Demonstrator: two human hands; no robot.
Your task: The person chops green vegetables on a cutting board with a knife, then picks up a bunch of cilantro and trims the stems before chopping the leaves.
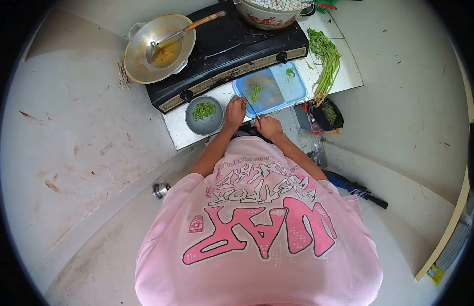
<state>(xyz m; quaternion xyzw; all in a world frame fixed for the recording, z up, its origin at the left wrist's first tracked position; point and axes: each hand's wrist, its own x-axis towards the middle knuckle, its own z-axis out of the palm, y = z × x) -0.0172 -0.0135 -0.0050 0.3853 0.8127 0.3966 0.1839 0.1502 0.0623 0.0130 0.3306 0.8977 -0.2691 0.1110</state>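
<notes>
Chopping greens (255, 94) | right hand (269, 128): clamped on knife (251, 106) | left hand (236, 111): beside blade, can't tell finger closure | tuck fingertips, slice short

The slim knife (251, 106) slants over the blue cutting board (270, 96), tip toward 11 o'clock. Finely chopped greens (255, 94) lie in a small loose heap at the board's 8 o'clock, with leafy bits toward 2 o'clock.

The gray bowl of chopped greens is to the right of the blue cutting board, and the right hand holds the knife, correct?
No, the head view shows the gray bowl of chopped greens to the left of the blue cutting board; the right hand holds the knife.
</notes>
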